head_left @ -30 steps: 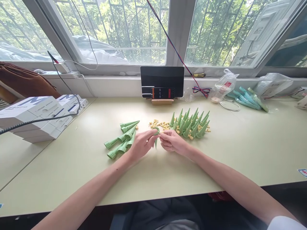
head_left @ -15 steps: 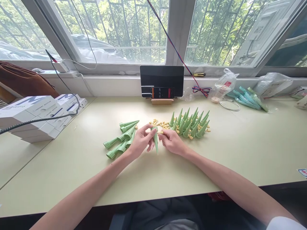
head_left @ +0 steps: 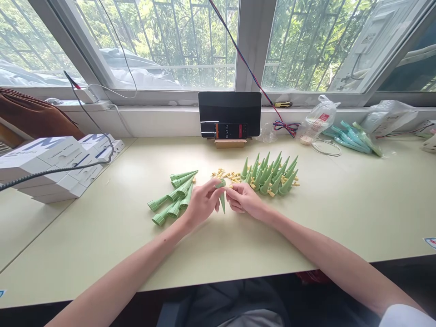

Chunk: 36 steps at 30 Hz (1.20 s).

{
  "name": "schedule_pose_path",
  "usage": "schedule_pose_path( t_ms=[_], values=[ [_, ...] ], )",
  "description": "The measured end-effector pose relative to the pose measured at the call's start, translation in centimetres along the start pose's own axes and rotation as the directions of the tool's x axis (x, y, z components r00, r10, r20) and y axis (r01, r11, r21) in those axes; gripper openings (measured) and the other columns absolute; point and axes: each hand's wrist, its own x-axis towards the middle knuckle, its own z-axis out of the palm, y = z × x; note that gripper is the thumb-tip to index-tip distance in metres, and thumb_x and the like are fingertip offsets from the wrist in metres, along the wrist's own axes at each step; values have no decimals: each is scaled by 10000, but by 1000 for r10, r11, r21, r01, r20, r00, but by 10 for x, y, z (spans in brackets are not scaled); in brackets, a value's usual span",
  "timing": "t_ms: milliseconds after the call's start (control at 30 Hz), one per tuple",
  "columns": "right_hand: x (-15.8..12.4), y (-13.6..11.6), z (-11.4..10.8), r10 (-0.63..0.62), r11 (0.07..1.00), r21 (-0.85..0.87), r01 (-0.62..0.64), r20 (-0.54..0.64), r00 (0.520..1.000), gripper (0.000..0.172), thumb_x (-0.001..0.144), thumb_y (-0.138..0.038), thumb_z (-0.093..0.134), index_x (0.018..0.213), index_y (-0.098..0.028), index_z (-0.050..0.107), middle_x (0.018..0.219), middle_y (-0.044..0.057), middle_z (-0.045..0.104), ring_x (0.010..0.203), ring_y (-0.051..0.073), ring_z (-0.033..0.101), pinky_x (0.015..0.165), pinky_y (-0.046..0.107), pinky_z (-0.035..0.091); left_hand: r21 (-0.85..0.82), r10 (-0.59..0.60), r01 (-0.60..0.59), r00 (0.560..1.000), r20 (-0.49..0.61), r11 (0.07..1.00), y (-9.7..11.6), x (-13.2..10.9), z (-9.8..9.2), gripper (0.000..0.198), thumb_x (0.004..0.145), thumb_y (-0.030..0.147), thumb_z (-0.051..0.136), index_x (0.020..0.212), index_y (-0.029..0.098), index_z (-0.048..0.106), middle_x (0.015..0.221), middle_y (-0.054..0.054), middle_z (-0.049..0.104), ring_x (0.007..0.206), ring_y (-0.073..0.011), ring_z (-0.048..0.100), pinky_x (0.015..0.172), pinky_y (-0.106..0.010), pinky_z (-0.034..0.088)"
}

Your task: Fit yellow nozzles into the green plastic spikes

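The green cone (head_left: 222,204) is gripped near its wide end between the thumb and fingers of the left hand (head_left: 203,200), with its tip pointed downward. The right hand (head_left: 245,198) is closed, and a small yellow peg (head_left: 230,186) is pinched at its fingertips, beside the cone; whether the peg is seated cannot be told. Loose cones (head_left: 185,200) are laid to the left on the table (head_left: 170,263). Yellow pegs (head_left: 220,174) are scattered beyond the hands; upright cones (head_left: 265,178) are grouped to the right. A phone (head_left: 230,131) is propped behind.
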Motion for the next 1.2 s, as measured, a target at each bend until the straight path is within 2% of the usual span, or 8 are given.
schedule_pose_path(
  t_ms=[100, 200, 300, 433, 667, 833, 1000, 1200],
  values=[
    [-1, -4, -2, 25, 986, 161, -42, 105, 994, 409, 916, -507, 609, 688, -187, 498, 456, -104, 323, 374, 59, 315, 392, 202, 229, 232, 281, -268, 959, -26, 935, -4, -2, 0, 142, 950, 276, 539, 851, 188, 590, 516, 49, 533, 422, -74, 504, 452, -195, 389],
    [-2, -7, -3, 27, 978, 202, -52, 124, 992, 412, 911, -500, 623, 683, -182, 492, 454, -109, 313, 378, 52, 309, 393, 193, 224, 280, 339, -320, 940, -21, 905, -5, -3, 2, 141, 958, 227, 513, 846, 188, 590, 512, 54, 527, 422, -69, 481, 477, -200, 394],
    [-1, -6, -2, 18, 987, 155, -33, 100, 995, 417, 910, -504, 618, 679, -187, 478, 461, -108, 324, 375, 53, 321, 391, 196, 240, 225, 232, -217, 972, -40, 950, -3, -4, 4, 128, 959, 245, 524, 851, 196, 571, 468, 72, 517, 391, -67, 485, 472, -191, 401],
    [0, -2, -1, -13, 999, -30, 14, 34, 999, 416, 935, -499, 566, 671, -202, 445, 458, -104, 332, 370, 60, 318, 392, 208, 255, -44, -70, 69, 997, -32, 997, 3, -2, 6, 184, 928, 380, 586, 897, 207, 532, 427, 82, 522, 313, -84, 472, 367, -184, 346],
    [1, 4, -2, -255, 866, -464, 187, -88, 963, 301, 952, -363, 514, 702, -204, 459, 495, -72, 397, 435, 84, 342, 442, 231, 292, -495, -383, 460, 888, 253, 737, 7, 9, -3, 409, 816, 545, 693, 931, 219, 473, 508, 63, 606, 259, -50, 386, 270, -140, 240],
    [1, 7, -3, -221, 891, -424, 163, -91, 971, 302, 953, -376, 518, 708, -201, 488, 477, -71, 411, 428, 88, 360, 440, 231, 302, -457, -300, 375, 926, 229, 807, 5, 9, -2, 378, 843, 519, 674, 942, 212, 476, 539, 39, 646, 281, -73, 454, 281, -155, 303],
    [2, 4, 0, -59, 995, -88, 56, -37, 998, 376, 938, -490, 553, 702, -203, 491, 419, -110, 324, 352, 62, 267, 381, 216, 251, -320, -181, 199, 980, 85, 926, 6, 4, 1, 303, 879, 455, 653, 941, 201, 502, 456, 66, 583, 294, -103, 491, 303, -181, 346],
    [2, -3, 5, -7, 1000, 28, 8, -30, 1000, 419, 901, -522, 609, 671, -197, 479, 432, -115, 316, 343, 49, 282, 358, 202, 243, -373, -189, 213, 977, 99, 903, 2, 5, 3, 286, 908, 470, 608, 953, 213, 493, 474, 55, 599, 306, -114, 500, 311, -193, 365]
  ],
)
